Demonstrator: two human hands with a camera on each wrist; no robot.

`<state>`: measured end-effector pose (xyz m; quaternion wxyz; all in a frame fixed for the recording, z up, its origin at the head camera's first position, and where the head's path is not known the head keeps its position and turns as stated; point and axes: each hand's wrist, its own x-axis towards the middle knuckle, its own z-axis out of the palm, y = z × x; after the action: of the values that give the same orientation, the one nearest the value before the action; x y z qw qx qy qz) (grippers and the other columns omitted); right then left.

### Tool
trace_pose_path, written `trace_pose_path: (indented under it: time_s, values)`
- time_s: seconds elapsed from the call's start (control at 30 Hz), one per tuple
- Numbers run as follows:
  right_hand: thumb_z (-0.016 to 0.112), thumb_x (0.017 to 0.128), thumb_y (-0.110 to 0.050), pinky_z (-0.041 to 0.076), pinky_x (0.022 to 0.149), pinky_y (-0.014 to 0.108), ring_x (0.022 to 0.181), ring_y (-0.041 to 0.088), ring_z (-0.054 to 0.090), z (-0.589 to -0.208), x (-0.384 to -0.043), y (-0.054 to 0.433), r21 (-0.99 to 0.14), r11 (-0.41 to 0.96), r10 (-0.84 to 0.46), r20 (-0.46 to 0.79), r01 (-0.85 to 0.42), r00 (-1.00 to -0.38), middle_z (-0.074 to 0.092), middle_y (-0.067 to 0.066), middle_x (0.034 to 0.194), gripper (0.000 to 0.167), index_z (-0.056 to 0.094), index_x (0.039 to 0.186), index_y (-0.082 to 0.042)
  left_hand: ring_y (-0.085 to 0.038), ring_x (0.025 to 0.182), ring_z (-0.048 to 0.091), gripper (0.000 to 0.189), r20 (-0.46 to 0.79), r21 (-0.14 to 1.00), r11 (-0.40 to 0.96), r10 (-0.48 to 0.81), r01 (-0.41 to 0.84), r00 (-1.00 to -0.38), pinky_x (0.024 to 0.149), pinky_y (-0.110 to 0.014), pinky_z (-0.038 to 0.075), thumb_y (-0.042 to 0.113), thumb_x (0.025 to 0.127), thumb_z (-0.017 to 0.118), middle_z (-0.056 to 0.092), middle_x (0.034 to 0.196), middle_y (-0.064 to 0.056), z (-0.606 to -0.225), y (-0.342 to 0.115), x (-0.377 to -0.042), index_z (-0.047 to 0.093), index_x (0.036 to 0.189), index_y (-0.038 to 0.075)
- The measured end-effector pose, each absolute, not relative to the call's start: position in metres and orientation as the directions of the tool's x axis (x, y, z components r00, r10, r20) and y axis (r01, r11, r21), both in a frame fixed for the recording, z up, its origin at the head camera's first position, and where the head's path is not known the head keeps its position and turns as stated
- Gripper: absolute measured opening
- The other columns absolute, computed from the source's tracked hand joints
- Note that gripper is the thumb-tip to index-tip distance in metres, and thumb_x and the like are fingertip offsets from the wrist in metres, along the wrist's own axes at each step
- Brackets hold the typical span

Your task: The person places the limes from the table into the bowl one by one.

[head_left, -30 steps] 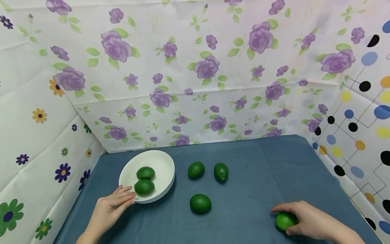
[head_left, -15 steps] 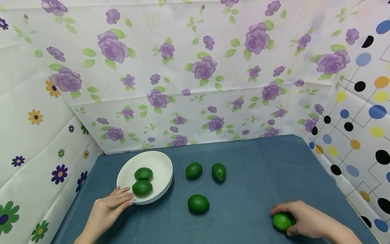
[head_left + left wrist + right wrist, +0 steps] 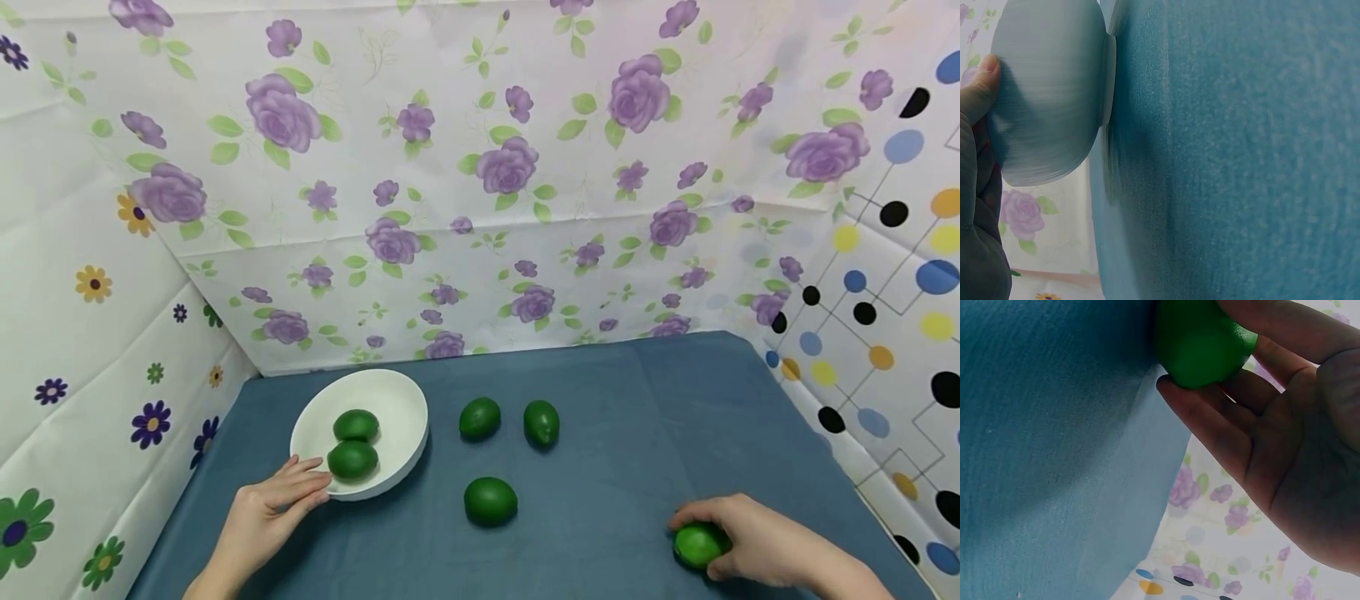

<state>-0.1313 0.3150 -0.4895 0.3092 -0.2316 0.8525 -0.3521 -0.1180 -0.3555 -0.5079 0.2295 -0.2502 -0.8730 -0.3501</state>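
From where I stand, the left hand (image 3: 262, 512) has the bowl (image 3: 397, 417) by its near-left rim, thumb outside, presumably to steady it; the base sits flat on the desk (image 3: 600, 533), so no lifting is needed. Inside, a far fruit (image 3: 356, 425) and a near fruit (image 3: 352, 460) touch, likely nestled by the curved wall. Over at the right, well apart, the right hand (image 3: 757, 537) holds the bright fruit (image 3: 699, 546) between thumb and fingers, gripping its sides, I'd guess because the desk seems to support it from below. Between bowl and right hand lie three loose green fruits (image 3: 491, 502), apart from one another, their roundness evidently no trouble on level cloth.
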Motion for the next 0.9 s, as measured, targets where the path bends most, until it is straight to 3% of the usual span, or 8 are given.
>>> trace_pose_path:
  time_s: [0.43,0.9]
  values:
    - [0.092,0.086,-0.018,0.052,0.069,0.028,0.095,0.005,0.063,-0.4858,-0.1337,0.3137,-0.706,0.680,-0.596,-0.376,-0.197,-0.709,0.073,-0.002,0.122,0.048,0.075,0.131,-0.021,-0.009,0.120,0.071,0.038,0.594,0.486,0.616,0.287,0.620,-0.751,0.121,-0.024,0.042,-0.012,0.074,0.091,0.082,0.104,-0.003,-0.5068,-0.3565,-0.1217,0.086,0.107,0.006]
    - [0.088,0.091,-0.027,0.048,0.065,0.028,0.091,0.004,0.061,-0.4870,-0.1341,0.3118,-0.691,0.690,-0.588,-0.359,-0.218,-0.725,0.072,-0.002,0.122,0.050,0.072,0.136,-0.014,-0.009,0.120,0.072,0.039,0.600,0.482,0.615,0.287,0.624,-0.746,0.121,-0.023,0.041,-0.013,0.073,0.091,0.082,0.103,-0.003,-0.5085,-0.3574,-0.1203,0.086,0.107,0.006]
